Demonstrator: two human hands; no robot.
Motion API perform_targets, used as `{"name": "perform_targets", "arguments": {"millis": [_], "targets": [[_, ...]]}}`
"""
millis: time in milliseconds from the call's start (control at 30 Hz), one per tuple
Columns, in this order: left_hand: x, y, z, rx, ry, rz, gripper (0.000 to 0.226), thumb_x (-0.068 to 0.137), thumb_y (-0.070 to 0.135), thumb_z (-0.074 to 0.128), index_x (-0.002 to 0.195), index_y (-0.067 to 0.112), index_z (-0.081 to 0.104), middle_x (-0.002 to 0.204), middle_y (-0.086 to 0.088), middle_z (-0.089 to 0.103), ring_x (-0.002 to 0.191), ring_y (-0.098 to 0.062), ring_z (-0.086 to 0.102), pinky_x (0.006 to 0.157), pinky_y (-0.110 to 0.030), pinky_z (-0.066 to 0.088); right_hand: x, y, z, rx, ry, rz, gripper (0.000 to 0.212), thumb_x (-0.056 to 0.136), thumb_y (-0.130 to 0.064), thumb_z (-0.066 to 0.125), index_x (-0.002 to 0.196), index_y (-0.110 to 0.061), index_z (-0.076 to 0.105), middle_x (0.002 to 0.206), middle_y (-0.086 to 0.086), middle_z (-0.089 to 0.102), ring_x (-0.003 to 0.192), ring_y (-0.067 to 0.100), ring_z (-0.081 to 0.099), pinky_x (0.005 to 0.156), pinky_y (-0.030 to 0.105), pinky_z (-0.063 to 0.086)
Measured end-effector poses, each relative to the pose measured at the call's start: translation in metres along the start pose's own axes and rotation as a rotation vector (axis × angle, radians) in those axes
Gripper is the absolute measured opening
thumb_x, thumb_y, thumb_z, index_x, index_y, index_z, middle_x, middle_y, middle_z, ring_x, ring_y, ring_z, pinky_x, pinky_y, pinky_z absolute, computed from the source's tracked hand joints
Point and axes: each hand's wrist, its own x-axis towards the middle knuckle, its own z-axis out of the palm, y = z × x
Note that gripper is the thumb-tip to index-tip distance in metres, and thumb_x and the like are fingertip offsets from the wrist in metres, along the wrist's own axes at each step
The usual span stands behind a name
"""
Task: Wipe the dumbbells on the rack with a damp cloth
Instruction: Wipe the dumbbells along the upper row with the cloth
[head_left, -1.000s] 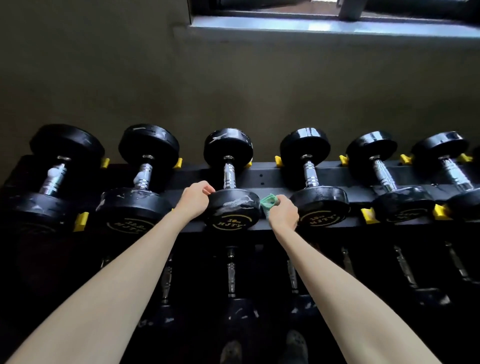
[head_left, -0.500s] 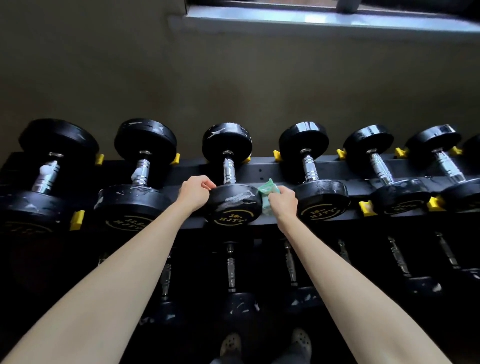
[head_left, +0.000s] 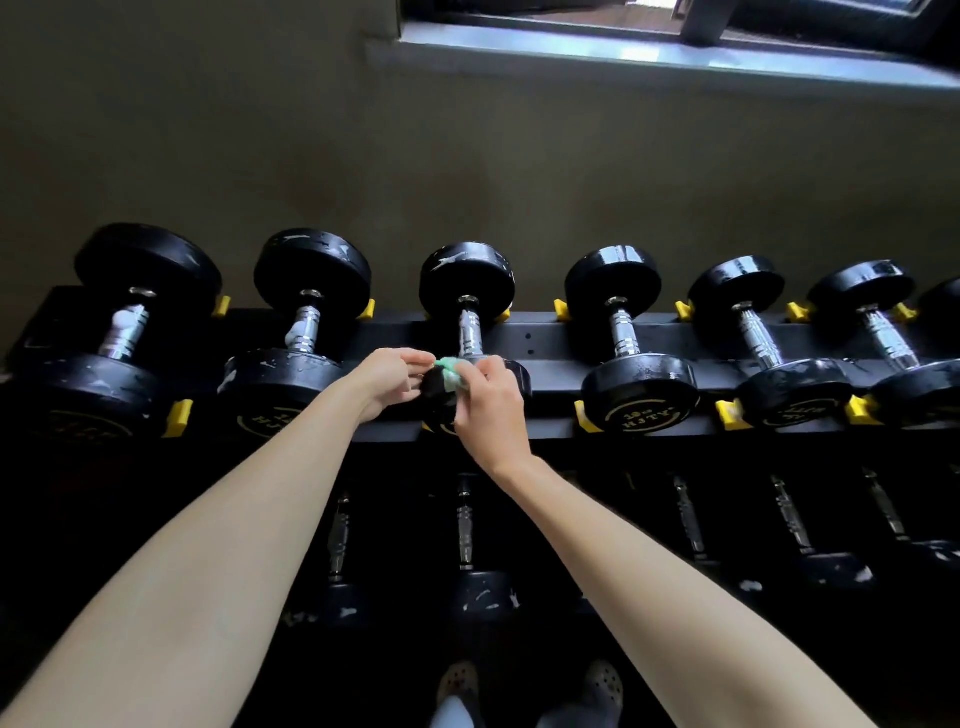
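— Black rubber, scuffed white, opens the row: the far-left dumbbell (head_left: 124, 332) at nine o'clock, the second dumbbell (head_left: 306, 322) just beside it, both lying across the rack (head_left: 545, 340).
— And the hands?
— Dead centre! The left hand (head_left: 387, 382) sits at the near head of the third dumbbell (head_left: 467, 283), fingers curled, tips right against the green cloth (head_left: 448, 370). Whether they pinch the cloth or only brace the weight, I cannot tell.
— The other side?
— The right hand (head_left: 491, 410), at four o'clock of the cloth, has thumb and fingers bunched round it (a small crumpled wad) and holds it on top of that near head.
— Further along?
— The fourth dumbbell (head_left: 623, 332), out at three o'clock, shows glossy heads, with a yellow cradle (head_left: 587, 418) at its near end and more weights beyond it. Up at one o'clock runs a pale window ledge (head_left: 623, 52).
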Motion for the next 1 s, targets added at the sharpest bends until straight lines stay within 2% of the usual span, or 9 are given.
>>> {"name": "perform_targets", "arguments": {"millis": [100, 233, 333, 467, 533, 667, 800, 867, 1000], "targets": [[-0.003, 0.002, -0.003, 0.048, -0.014, -0.002, 0.063, 0.08, -0.024, 0.022, 0.129, 0.005, 0.049, 0.129, -0.011, 0.053, 0.115, -0.021, 0.05, 0.1, -0.034, 0.039, -0.005, 0.002, 0.009, -0.084, -0.064, -0.141, 0.025, 0.07, 0.009, 0.06, 0.094, 0.002, 0.065, 0.085, 0.022, 0.055, 0.07, 0.036, 0.053, 0.066, 0.038, 0.047], [-0.005, 0.003, -0.006, 0.082, -0.03, -0.007, 0.062, 0.081, -0.022, 0.024, 0.13, 0.008, 0.049, 0.131, -0.012, 0.053, 0.116, -0.021, 0.046, 0.101, -0.037, 0.038, -0.017, 0.005, 0.017, -0.215, -0.422, -0.164, 0.031, 0.083, 0.005, 0.047, 0.113, 0.001, 0.056, 0.113, 0.02, 0.05, 0.099, 0.035, 0.047, 0.084, 0.037, 0.034], [-0.007, 0.004, -0.016, 0.111, -0.032, -0.012, 0.063, 0.08, -0.021, 0.024, 0.131, 0.008, 0.047, 0.127, -0.013, 0.055, 0.113, -0.02, 0.046, 0.095, -0.035, 0.039, -0.026, 0.012, 0.019, -0.003, -0.368, 0.093, 0.023, 0.086, -0.007, 0.052, 0.105, -0.007, 0.064, 0.105, 0.012, 0.061, 0.101, 0.029, 0.052, 0.082, 0.031, 0.035], [-0.006, 0.003, -0.021, 0.11, -0.022, -0.033, 0.06, 0.082, -0.019, 0.023, 0.131, 0.004, 0.046, 0.128, -0.016, 0.055, 0.115, -0.025, 0.05, 0.092, -0.037, 0.041, -0.011, 0.008, 0.004, 0.707, -0.291, 0.574, 0.02, 0.075, 0.003, 0.052, 0.075, -0.012, 0.064, 0.07, 0.002, 0.058, 0.067, 0.015, 0.05, 0.064, 0.03, 0.041], [-0.006, 0.003, -0.019, 0.098, -0.023, -0.044, 0.057, 0.084, -0.018, 0.022, 0.131, 0.004, 0.045, 0.129, -0.017, 0.054, 0.122, -0.03, 0.049, 0.091, -0.038, 0.042, -0.008, 0.011, -0.005, 0.993, -0.399, 0.719, 0.027, 0.081, 0.013, 0.045, 0.079, -0.009, 0.061, 0.071, 0.004, 0.056, 0.064, 0.014, 0.051, 0.058, 0.025, 0.041], [-0.007, 0.003, -0.017, 0.084, -0.033, -0.049, 0.055, 0.085, -0.017, 0.022, 0.132, 0.002, 0.045, 0.13, -0.018, 0.054, 0.127, -0.032, 0.045, 0.091, -0.039, 0.043, -0.028, 0.022, 0.002, 1.078, -0.68, 0.887, 0.025, 0.086, 0.013, 0.042, 0.095, -0.002, 0.06, 0.084, 0.007, 0.062, 0.072, 0.017, 0.06, 0.061, 0.025, 0.049], [-0.007, 0.004, -0.019, 0.095, -0.043, -0.056, 0.055, 0.086, -0.017, 0.021, 0.133, 0.002, 0.044, 0.133, -0.017, 0.052, 0.129, -0.031, 0.044, 0.092, -0.039, 0.043, -0.035, 0.019, 0.037, 1.238, -0.579, 1.21, 0.023, 0.093, 0.008, 0.042, 0.111, 0.005, 0.055, 0.097, 0.016, 0.061, 0.084, 0.027, 0.063, 0.081, 0.034, 0.051], [-0.005, 0.003, -0.02, 0.106, -0.042, -0.06, 0.056, 0.085, -0.017, 0.02, 0.132, 0.002, 0.045, 0.13, -0.016, 0.054, 0.128, -0.031, 0.044, 0.092, -0.039, 0.042, -0.03, 0.012, 0.051, 1.281, -0.525, 1.302, 0.032, 0.094, 0.008, 0.041, 0.125, 0.009, 0.047, 0.104, 0.019, 0.06, 0.109, 0.035, 0.059, 0.091, 0.04, 0.045], [-0.003, 0.003, -0.021, 0.109, -0.038, -0.067, 0.055, 0.084, -0.016, 0.021, 0.129, 0.004, 0.046, 0.117, -0.011, 0.058, 0.124, -0.029, 0.048, 0.091, -0.039, 0.042, -0.011, 0.004, 0.06, 1.4, -0.327, 1.32, 0.035, 0.094, 0.008, 0.041, 0.128, 0.011, 0.046, 0.128, 0.024, 0.053, 0.118, 0.035, 0.055, 0.084, 0.037, 0.047]]}}
